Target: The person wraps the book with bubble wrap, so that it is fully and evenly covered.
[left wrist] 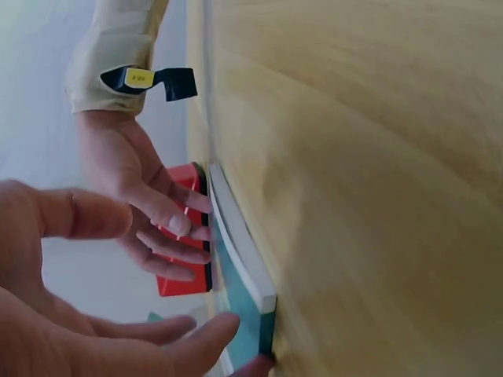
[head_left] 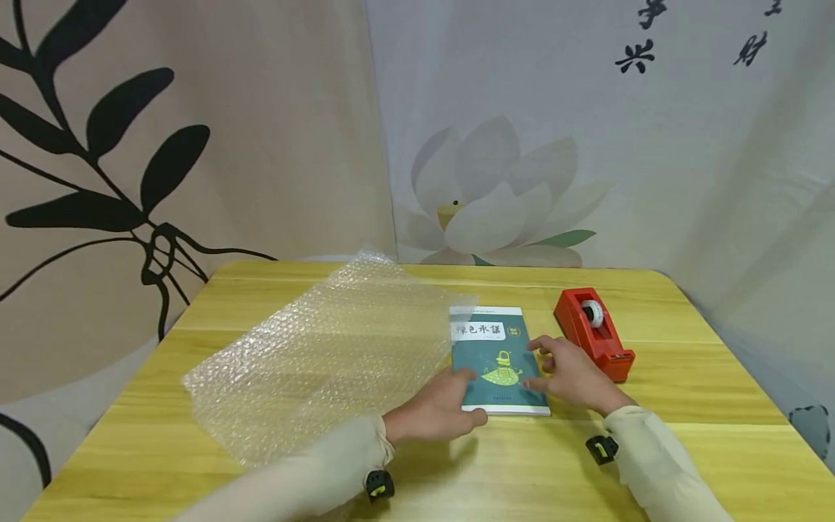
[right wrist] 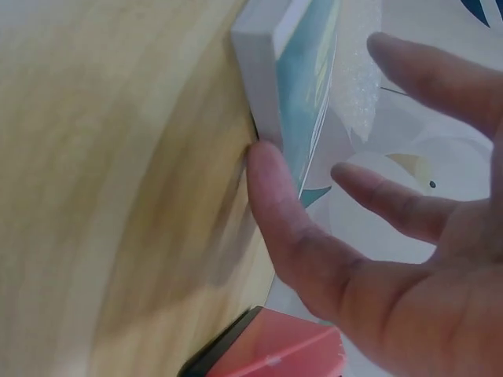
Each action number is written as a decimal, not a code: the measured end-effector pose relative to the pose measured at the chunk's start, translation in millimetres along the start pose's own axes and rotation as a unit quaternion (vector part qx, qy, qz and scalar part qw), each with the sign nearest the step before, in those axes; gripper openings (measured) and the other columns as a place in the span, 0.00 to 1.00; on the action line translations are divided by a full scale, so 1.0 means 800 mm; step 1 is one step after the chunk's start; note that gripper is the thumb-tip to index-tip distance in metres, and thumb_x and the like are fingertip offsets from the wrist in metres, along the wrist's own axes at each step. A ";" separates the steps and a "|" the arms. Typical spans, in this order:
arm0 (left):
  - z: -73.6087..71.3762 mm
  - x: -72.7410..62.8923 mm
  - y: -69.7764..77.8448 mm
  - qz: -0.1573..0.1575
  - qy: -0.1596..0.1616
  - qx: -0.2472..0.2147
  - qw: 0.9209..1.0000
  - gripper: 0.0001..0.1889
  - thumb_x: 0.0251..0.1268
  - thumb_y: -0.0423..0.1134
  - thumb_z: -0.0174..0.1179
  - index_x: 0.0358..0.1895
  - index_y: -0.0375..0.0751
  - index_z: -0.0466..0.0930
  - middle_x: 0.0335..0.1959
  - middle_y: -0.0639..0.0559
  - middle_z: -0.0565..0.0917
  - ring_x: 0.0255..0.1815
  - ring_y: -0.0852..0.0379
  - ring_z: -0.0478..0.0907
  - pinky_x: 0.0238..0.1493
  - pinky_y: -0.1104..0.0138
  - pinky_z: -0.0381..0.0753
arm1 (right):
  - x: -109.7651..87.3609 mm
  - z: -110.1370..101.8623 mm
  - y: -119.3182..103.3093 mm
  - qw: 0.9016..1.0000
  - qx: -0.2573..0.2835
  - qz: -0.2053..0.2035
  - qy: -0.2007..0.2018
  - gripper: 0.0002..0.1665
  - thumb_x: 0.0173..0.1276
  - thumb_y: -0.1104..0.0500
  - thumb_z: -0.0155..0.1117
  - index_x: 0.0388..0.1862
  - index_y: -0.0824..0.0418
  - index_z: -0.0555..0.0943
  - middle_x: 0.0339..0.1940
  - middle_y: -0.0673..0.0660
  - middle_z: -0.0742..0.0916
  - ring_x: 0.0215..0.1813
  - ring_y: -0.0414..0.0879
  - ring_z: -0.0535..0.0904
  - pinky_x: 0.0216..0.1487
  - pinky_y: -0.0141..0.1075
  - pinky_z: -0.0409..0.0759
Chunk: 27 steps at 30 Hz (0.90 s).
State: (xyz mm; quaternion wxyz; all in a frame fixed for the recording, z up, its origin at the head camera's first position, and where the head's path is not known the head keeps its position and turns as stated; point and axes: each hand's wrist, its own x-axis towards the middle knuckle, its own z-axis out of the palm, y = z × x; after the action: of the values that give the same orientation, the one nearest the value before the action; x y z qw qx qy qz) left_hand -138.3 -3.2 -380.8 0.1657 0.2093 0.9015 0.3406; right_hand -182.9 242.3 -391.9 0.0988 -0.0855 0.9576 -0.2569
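Observation:
A teal book [head_left: 485, 362] with a white label and a yellow-green drawing lies flat on the table. At its left edge is my left hand [head_left: 438, 407], fingers spread and thumb apart. My right hand [head_left: 574, 373] is at the book's right edge; in the right wrist view one fingertip [right wrist: 271, 161] touches the book's side [right wrist: 259, 86] near the tabletop. Neither hand curls round the book. A sheet of clear bubble wrap [head_left: 313, 362] lies to the left, its right corner overlapping the book's upper left part.
A red tape dispenser [head_left: 596, 330] with a roll of tape stands just right of the book, close to my right hand. Behind the wooden table [head_left: 691, 449] hangs a printed cloth [head_left: 293, 130] with leaves and a lotus.

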 end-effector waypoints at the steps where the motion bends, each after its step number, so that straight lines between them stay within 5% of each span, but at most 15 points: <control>1: 0.001 0.001 0.001 -0.005 0.006 -0.005 1.000 0.35 0.59 0.44 0.64 0.68 0.30 0.69 0.63 0.36 0.76 0.61 0.46 0.76 0.66 0.54 0.76 | 0.000 0.000 0.000 1.000 0.001 0.001 0.000 0.38 0.56 0.50 0.80 0.61 0.63 0.77 0.46 0.59 0.83 0.44 0.49 0.76 0.43 0.40 0.80; 6: 0.005 0.005 0.000 -0.022 -0.001 -0.086 0.996 0.31 0.59 0.43 0.64 0.65 0.33 0.73 0.62 0.37 0.80 0.61 0.47 0.77 0.66 0.51 0.76 | -0.003 0.000 0.002 1.000 0.010 -0.003 0.002 0.38 0.55 0.50 0.80 0.61 0.64 0.77 0.50 0.63 0.85 0.42 0.47 0.79 0.49 0.47 0.84; 9: 0.006 0.007 -0.001 -0.042 -0.010 -0.169 0.985 0.29 0.60 0.41 0.63 0.65 0.36 0.73 0.65 0.39 0.78 0.61 0.49 0.76 0.66 0.48 0.75 | -0.005 -0.001 0.002 1.000 0.016 0.004 -0.001 0.38 0.55 0.49 0.80 0.61 0.64 0.77 0.51 0.64 0.85 0.43 0.47 0.80 0.50 0.48 0.85; 12: 0.008 0.009 -0.001 -0.055 0.009 -0.229 0.972 0.27 0.59 0.37 0.61 0.65 0.38 0.74 0.53 0.43 0.82 0.41 0.55 0.77 0.50 0.56 0.80 | -0.006 -0.001 0.003 1.000 0.026 0.010 -0.006 0.37 0.56 0.49 0.80 0.61 0.63 0.77 0.52 0.63 0.86 0.45 0.47 0.81 0.49 0.47 0.86; 16: 0.013 0.012 0.000 -0.044 0.067 -0.264 0.961 0.25 0.55 0.31 0.60 0.60 0.36 0.77 0.38 0.46 0.80 0.25 0.60 0.67 0.30 0.68 0.70 | -0.010 -0.002 0.006 0.998 0.057 0.015 -0.015 0.35 0.57 0.49 0.79 0.60 0.62 0.78 0.53 0.63 0.85 0.47 0.48 0.80 0.49 0.44 0.85; 21: 0.017 0.017 0.001 -0.038 0.121 -0.338 0.932 0.26 0.49 0.24 0.56 0.58 0.31 0.77 0.52 0.37 0.78 0.44 0.55 0.72 0.40 0.71 0.70 | -0.014 -0.005 0.008 0.996 0.088 0.029 -0.014 0.34 0.59 0.49 0.77 0.61 0.63 0.79 0.54 0.63 0.85 0.49 0.49 0.80 0.49 0.44 0.85; 24: 0.015 0.022 0.001 -0.047 0.119 -0.385 0.914 0.27 0.50 0.23 0.55 0.60 0.29 0.76 0.56 0.36 0.77 0.52 0.53 0.70 0.46 0.70 0.70 | -0.016 -0.005 0.010 0.995 0.092 0.031 -0.011 0.35 0.59 0.49 0.77 0.61 0.64 0.78 0.55 0.63 0.85 0.49 0.50 0.80 0.49 0.43 0.85; 27: 0.014 0.029 0.001 -0.067 0.104 -0.405 0.906 0.27 0.52 0.24 0.55 0.60 0.31 0.77 0.58 0.38 0.76 0.52 0.54 0.69 0.49 0.68 0.71 | -0.018 -0.006 0.013 0.995 0.097 0.031 -0.010 0.35 0.59 0.49 0.77 0.62 0.64 0.78 0.56 0.64 0.84 0.49 0.50 0.80 0.48 0.42 0.85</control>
State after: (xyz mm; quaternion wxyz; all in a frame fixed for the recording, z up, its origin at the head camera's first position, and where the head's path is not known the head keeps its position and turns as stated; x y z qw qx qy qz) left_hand -152.8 15.1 -391.7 0.1636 0.0271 0.7101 0.6843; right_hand -170.9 256.5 -390.7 0.1246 -0.0482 0.9292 -0.3447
